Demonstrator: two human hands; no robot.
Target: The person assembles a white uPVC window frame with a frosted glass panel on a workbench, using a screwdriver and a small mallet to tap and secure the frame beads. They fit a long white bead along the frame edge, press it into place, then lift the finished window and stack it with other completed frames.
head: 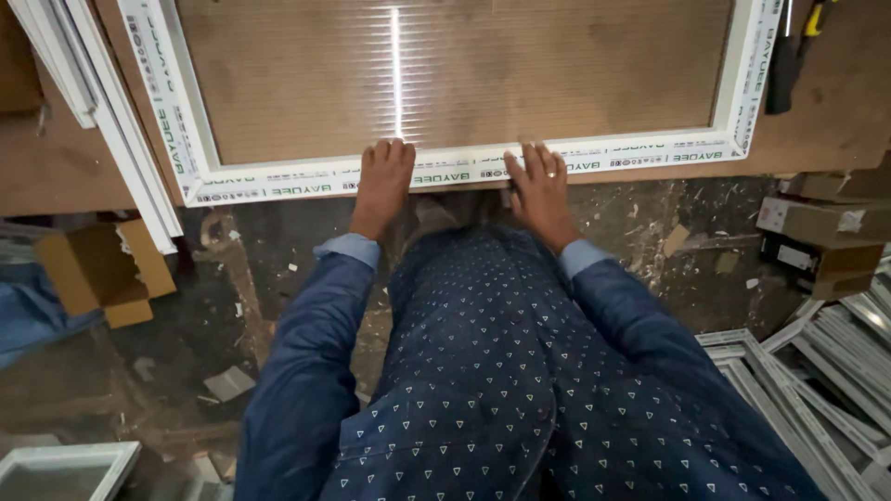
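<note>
- Far left of the hands: loose white profile strips (111,121) lie slanted at the bench edge, smooth and ribbed; below them an open cardboard box (102,274) sits on the littered floor (232,278).
- Left hand (382,181): lies flat, fingers together, palm down on the near rail of the white window frame (464,169); it grips nothing and appears to be pressing the rail against the bench (56,167).
- Window frame: lies flat on the wooden bench, straight ahead of both hands, its rails covered in printed protective film; its panel (445,74) is ribbed, translucent, and catches a bright streak of light.
- Right hand (538,186): just beside the left, likewise flat and open on the same rail, fingers slightly spread, a ring visible.
- Right of the hands: dark-handled tools (789,56) rest on the bench past the frame corner; cardboard boxes (821,232) and stacked white frames (817,371) lie on the floor.
</note>
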